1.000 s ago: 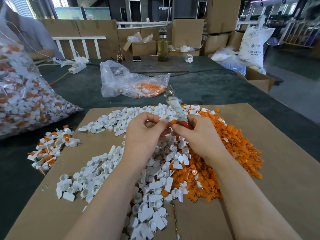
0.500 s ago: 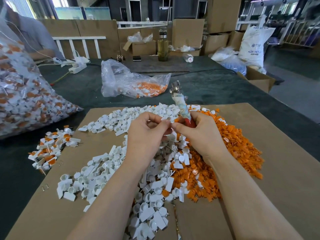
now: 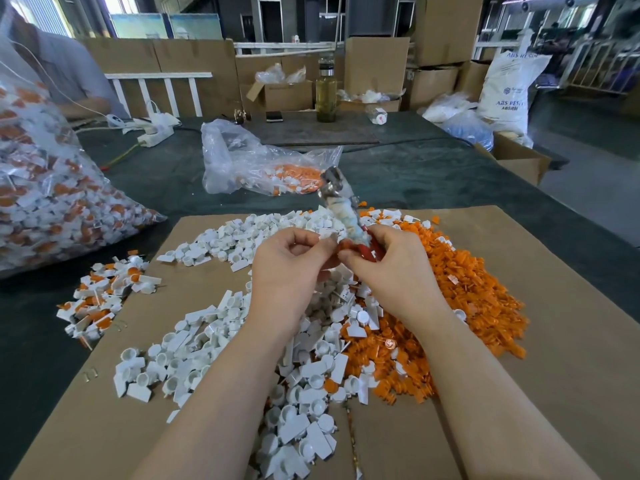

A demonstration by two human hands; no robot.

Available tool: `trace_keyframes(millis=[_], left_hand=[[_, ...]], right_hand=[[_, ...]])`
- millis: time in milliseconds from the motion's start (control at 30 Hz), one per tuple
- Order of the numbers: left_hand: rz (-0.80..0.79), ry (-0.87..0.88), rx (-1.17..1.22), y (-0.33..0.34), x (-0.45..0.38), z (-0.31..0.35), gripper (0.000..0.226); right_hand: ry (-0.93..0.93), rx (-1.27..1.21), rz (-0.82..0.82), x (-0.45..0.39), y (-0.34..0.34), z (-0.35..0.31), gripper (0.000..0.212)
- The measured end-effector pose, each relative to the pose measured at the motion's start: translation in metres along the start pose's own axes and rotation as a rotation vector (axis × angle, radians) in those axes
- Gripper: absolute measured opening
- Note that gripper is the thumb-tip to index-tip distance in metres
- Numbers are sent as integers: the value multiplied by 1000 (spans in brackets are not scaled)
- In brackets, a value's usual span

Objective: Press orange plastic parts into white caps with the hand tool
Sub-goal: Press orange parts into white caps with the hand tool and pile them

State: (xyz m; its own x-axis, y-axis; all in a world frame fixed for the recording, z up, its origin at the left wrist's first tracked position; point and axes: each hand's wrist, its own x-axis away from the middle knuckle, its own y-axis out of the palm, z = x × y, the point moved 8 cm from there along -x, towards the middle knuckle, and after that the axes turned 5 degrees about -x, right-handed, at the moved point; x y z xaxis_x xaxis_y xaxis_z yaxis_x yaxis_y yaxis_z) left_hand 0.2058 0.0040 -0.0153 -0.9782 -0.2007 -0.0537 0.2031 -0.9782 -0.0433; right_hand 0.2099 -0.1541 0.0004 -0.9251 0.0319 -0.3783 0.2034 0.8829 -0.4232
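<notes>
My left hand (image 3: 289, 271) pinches a white cap (image 3: 329, 236) between thumb and fingers, above the heap of white caps (image 3: 221, 344). My right hand (image 3: 398, 271) grips the hand tool (image 3: 341, 206), whose tape-wrapped shaft and metal tip point up and away; its red handle end shows in my fingers. An orange part (image 3: 344, 244) sits where the two hands meet, at the cap. The heap of orange parts (image 3: 460, 306) lies to the right on the cardboard sheet (image 3: 571, 341).
A small pile of assembled caps (image 3: 104, 299) lies at the left. A big clear bag of finished caps (image 3: 52, 202) stands far left, another bag (image 3: 256, 168) behind. A person's arm, boxes, a bottle (image 3: 326, 88) and a sack (image 3: 509, 88) are at the back.
Both hands have risen slightly and drawn together. The tool's tip has swung up and a little rightward, standing more upright over the cap.
</notes>
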Motion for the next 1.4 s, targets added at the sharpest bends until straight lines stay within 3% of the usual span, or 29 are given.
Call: trace_keyframes(millis=[133, 367, 600, 833, 1400], left_hand=[[-13, -25, 122, 2, 0, 0, 7], [37, 40, 55, 0, 0, 2, 7], [110, 250, -296, 0, 4, 15, 11], [95, 470, -482, 6, 14, 29, 11], [-28, 469, -451, 8, 8, 24, 11]], right_hand=[[22, -59, 85, 0, -6, -3, 11], [-14, 3, 123, 2, -9, -8, 19], [-30, 63, 160, 3, -8, -7, 14], [-23, 17, 140, 2, -10, -6, 28], [-39, 42, 80, 2, -9, -9, 29]])
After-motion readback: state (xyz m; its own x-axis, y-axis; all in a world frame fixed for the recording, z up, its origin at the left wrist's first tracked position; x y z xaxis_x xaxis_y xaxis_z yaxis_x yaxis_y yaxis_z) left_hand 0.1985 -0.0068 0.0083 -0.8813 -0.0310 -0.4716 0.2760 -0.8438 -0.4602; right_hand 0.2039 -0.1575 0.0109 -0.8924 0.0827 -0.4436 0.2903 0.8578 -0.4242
